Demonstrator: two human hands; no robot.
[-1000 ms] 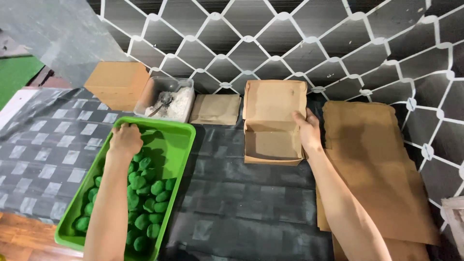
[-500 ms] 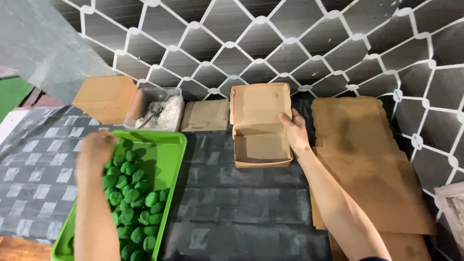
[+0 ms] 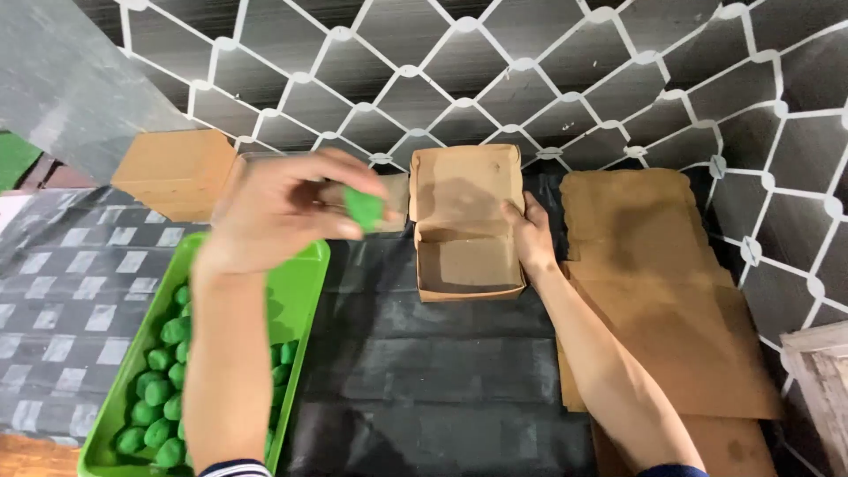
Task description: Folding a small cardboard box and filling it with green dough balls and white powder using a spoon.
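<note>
The left hand [image 3: 265, 212] had come up out of the green tray [image 3: 305, 291], where a second earlier it was down among the pile, and it now hung above the tray's far corner with its fingers pinched on one small green piece [image 3: 363, 208], carried toward the open cardboard box [image 3: 465, 234]. That put one piece clear of the heap and just short of the box. The right hand [image 3: 530, 237] had stayed where it was, curled around the box's right wall and steadying it near the back edge of the table [image 3: 424, 389]. The box was plain brown card, shallow and empty inside, its lid standing up. The green pieces [image 3: 159, 397] in the tray looked smooth and rounded. Flat brown cardboard sheets [image 3: 654, 291] lay along the right edge on the dark, matte cloth.
</note>
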